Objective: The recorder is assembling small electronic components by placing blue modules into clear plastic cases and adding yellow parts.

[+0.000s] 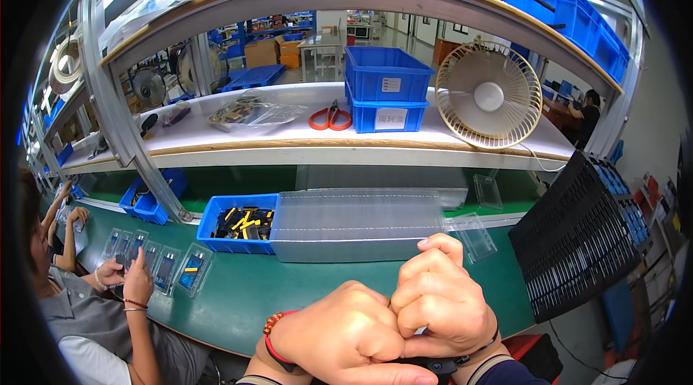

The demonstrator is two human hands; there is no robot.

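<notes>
My left hand (346, 331) and right hand (440, 298) are both curled into fists, knuckles pressed together over the green bench (238, 298) — whether anything sits inside either grip, I cannot tell. Just beyond them lies a stack of clear plastic trays (354, 225), with a blue bin (234, 222) of small black and yellow parts touching its left end.
</notes>
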